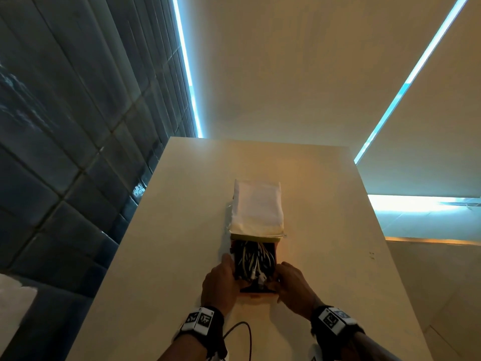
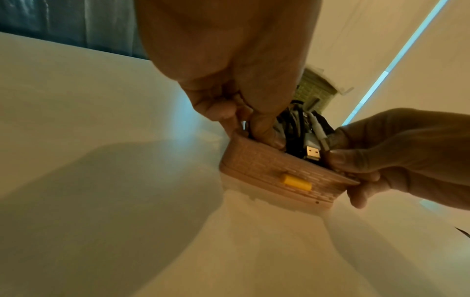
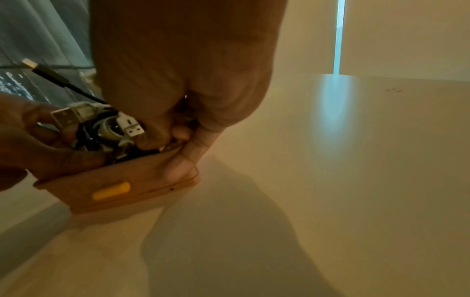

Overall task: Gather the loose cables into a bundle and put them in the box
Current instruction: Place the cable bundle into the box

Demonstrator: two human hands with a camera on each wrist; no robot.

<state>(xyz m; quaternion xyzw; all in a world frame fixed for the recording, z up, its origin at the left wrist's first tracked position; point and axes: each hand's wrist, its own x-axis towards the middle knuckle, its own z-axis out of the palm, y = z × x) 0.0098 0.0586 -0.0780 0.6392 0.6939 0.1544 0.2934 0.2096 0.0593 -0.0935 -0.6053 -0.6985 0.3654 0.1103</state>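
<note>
Box [image 1: 256,295] sits on the white table [image 1: 325,204], long axis running straight away from the person, lid [image 1: 257,207] hinged open at the far end. Cables [image 1: 256,256] already bundled inside, USB plugs [image 2: 313,153] poking above the near rim. Left hand [image 1: 220,284] grips the left near corner, thumb tucked inside on the cables; right hand [image 1: 292,285] grips the right near corner likewise. One black cable [image 1: 240,334] lies loose on the table, nearer the left wrist. Protruding plugs likely obstruct closing.
</note>
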